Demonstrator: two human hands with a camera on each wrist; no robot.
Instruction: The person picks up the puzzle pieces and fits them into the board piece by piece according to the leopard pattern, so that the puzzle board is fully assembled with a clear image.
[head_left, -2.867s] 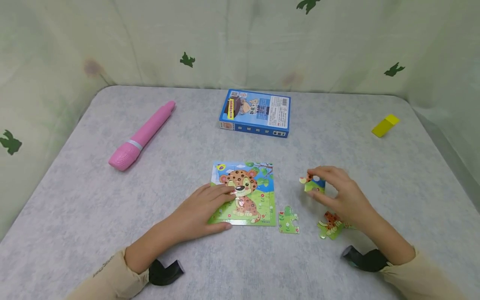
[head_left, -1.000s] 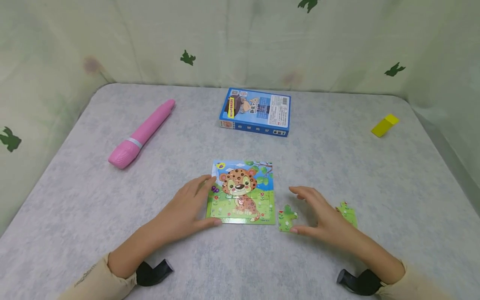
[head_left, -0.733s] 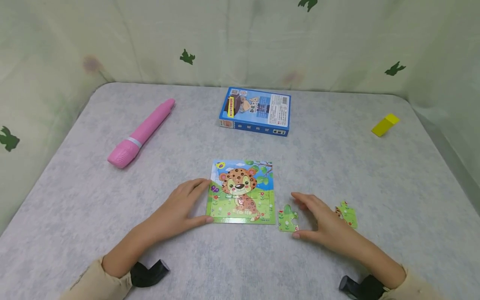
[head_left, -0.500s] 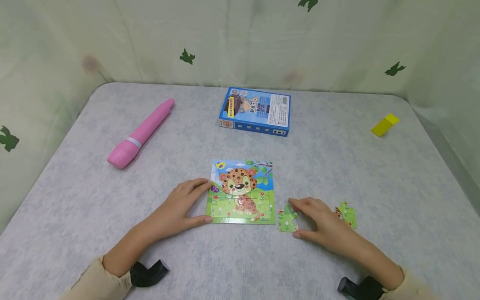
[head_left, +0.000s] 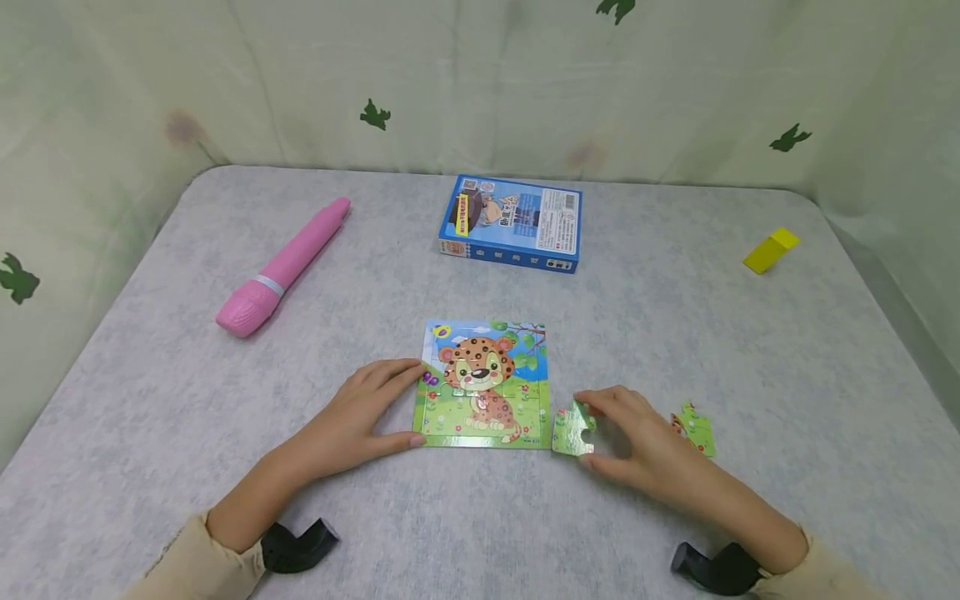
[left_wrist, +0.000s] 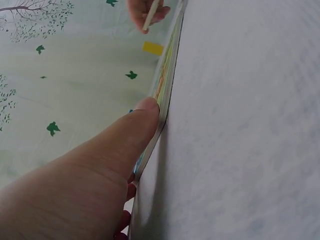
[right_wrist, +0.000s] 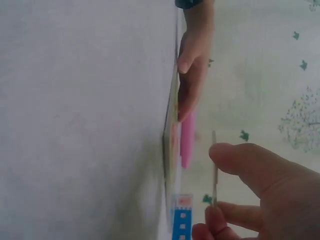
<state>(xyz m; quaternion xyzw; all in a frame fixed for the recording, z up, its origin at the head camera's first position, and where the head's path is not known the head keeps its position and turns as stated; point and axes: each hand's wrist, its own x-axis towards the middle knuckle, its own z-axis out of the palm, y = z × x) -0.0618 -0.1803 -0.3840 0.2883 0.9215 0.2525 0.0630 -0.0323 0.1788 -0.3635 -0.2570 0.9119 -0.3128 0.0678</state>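
A square picture puzzle of a cartoon leopard [head_left: 486,392] lies flat on the table. My left hand [head_left: 360,417] rests at its left side, thumb and fingertips on the edge; in the left wrist view the thumb [left_wrist: 135,125] lies along the board's rim. Just right of the board, my right hand [head_left: 645,437] pinches a green puzzle piece [head_left: 567,431] between thumb and fingers. That piece is tilted, and the right wrist view shows it edge-on, raised from the table. More loose puzzle pieces [head_left: 699,432] lie beyond the right hand, partly hidden by it.
A blue printed box [head_left: 513,225] lies at the back middle. The pink microphone [head_left: 281,271] is at the back left, and a small yellow block [head_left: 770,252] at the far right. Behind the table hangs a pale curtain [head_left: 480,92].
The right hand has let go of a blue-and-green puzzle piece, moved left and lifted the green one. My left hand has slid off the picture to the board's left edge.
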